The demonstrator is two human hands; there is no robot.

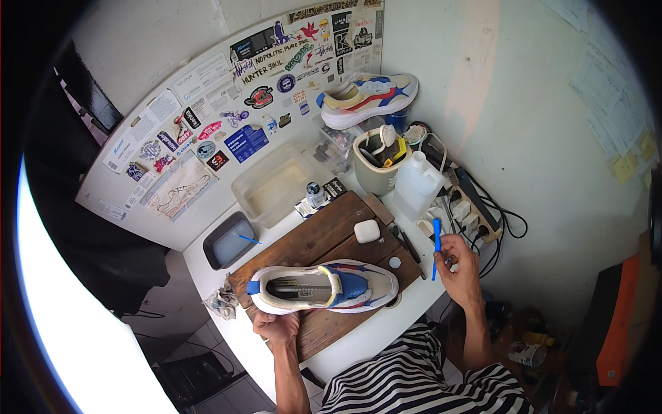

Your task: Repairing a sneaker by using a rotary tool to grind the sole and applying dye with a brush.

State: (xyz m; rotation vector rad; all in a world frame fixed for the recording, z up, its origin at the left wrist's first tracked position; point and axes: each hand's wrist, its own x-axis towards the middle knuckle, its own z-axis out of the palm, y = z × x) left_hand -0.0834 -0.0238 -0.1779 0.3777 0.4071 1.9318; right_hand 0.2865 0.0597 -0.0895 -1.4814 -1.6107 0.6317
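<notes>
A white sneaker [376, 286] with blue, red and yellow parts lies over the brown wooden board [324, 338], its toe to the right. Inside its opening shows a thin grey rod [293, 289]. My left hand [277, 327] is closed at the heel end, gripping the shoe from its near side; the fingertips are partly hidden beneath it. Off to the right of the board, my right hand [458, 270] is raised and pinches a slim blue tool [437, 238], held upright with its wider end at the top. The tool is apart from the shoe.
Behind the board stand a dark tub of liquid [231, 241], a clear plastic basin [270, 179], a small bottle [315, 195], a bin [372, 172] and a white jug [417, 188]. A white case [367, 232] lies on the board. Another sneaker [369, 98] rests at the back; cables [507, 221] crowd the right.
</notes>
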